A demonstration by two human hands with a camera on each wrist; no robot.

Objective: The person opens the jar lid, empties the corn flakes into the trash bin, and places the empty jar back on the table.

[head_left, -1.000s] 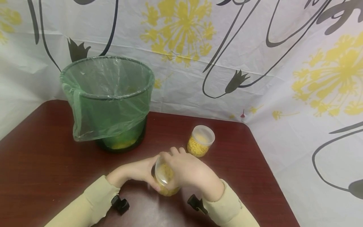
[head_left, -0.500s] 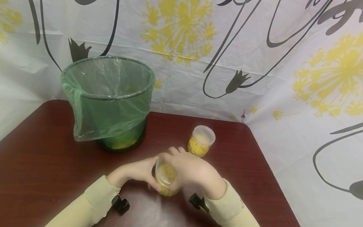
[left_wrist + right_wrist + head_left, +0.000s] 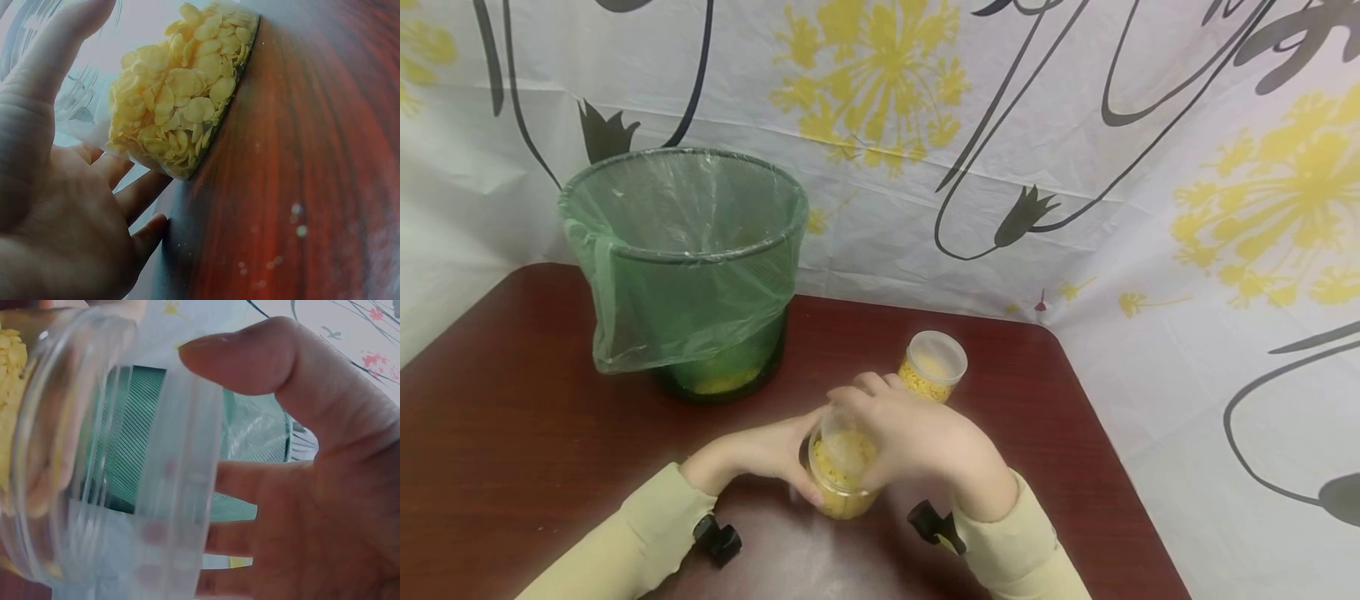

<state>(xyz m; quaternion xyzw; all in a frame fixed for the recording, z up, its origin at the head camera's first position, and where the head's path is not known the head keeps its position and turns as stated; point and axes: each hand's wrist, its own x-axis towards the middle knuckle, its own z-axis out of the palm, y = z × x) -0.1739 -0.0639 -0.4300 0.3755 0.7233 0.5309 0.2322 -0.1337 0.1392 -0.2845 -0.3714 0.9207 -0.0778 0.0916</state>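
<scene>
Lifted since a second ago, the clear lid (image 3: 848, 427) now sits just above the jar of yellow flakes (image 3: 838, 482), pinched by the right hand (image 3: 917, 437). On the left, the left hand (image 3: 760, 458) curls around the jar on the worktop (image 3: 512, 433). Only the right wrist view shows the lid's threaded rim (image 3: 181, 487); the left wrist view shows flakes (image 3: 181, 94) pressed against the jar's base.

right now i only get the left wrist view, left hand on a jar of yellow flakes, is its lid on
Observer: Off. The right hand holds the clear lid just above the jar.
Operator: anything else nearby
Observer: A second jar of flakes, lidded, stands just behind the right hand.
Operator: and a bin
Observer: A mesh bin with a green liner stands at the back left of the table.
</scene>
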